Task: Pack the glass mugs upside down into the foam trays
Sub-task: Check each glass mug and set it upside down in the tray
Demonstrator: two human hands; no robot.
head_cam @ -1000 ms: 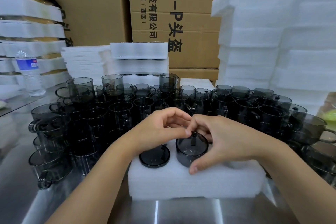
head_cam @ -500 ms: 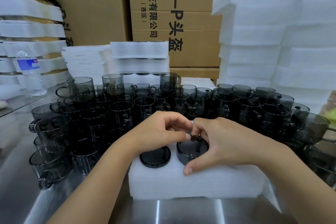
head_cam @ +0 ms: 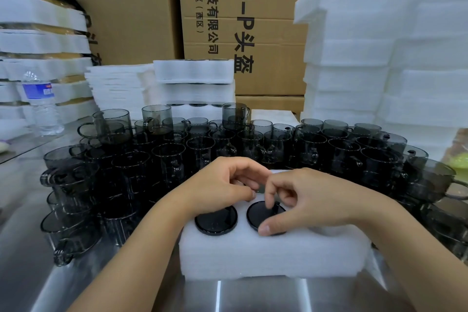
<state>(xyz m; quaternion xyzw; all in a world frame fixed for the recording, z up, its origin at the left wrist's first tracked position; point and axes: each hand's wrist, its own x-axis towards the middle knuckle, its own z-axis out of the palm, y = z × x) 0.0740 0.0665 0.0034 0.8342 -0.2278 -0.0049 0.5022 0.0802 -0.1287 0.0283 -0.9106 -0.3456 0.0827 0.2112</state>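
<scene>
Two mugs are seated upside down, side by side, in tray (head_cam: 273,258): left mug (head_cam: 216,221), right mug (head_cam: 262,211). Right mug is gripped by right hand (head_cam: 306,200), thumb curled on near rim, index tip on base. Left hand (head_cam: 217,185) is curled at that mug's far edge, fingertips drawn together (whether anything is pinched can't be told). Loose mugs (head_cam: 278,144) are massed upright behind the tray on table (head_cam: 30,273).

Glossy smoked-glass mugs (head_cam: 217,144) — matt foam tray (head_cam: 273,253)
</scene>
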